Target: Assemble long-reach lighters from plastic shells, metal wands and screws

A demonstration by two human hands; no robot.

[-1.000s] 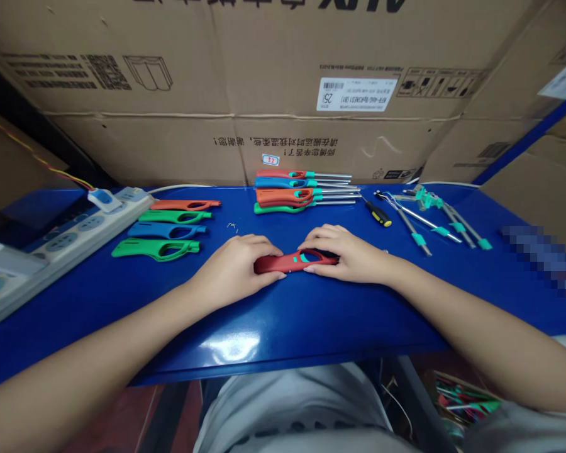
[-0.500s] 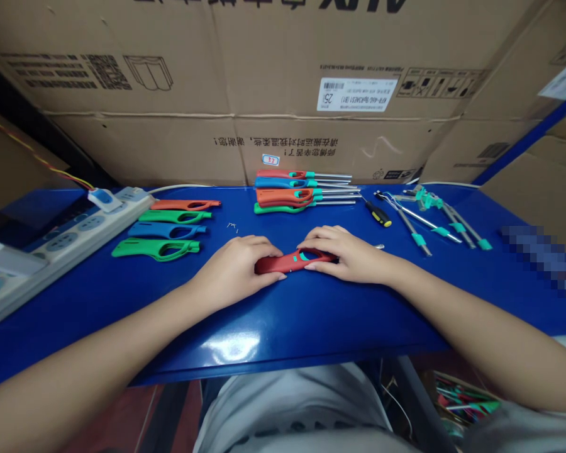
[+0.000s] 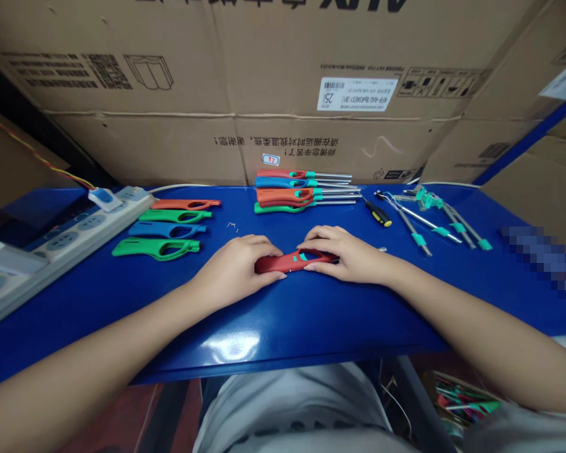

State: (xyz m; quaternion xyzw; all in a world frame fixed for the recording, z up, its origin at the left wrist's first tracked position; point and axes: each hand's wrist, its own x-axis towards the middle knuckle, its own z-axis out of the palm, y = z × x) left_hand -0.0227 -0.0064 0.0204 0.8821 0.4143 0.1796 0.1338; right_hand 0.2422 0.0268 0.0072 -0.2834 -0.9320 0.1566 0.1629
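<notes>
A red lighter body with a teal trigger lies on the blue table in front of me. My left hand grips its left end. My right hand covers and grips its right end, fingers curled over the top. Both hands press it against the tabletop. The far right end of the lighter is hidden under my right hand.
Several empty handle shells in orange, green and blue lie to the left, by a white power strip. Finished lighters are stacked at the back, a screwdriver and metal tubes with teal parts to the right. Cardboard boxes wall the rear.
</notes>
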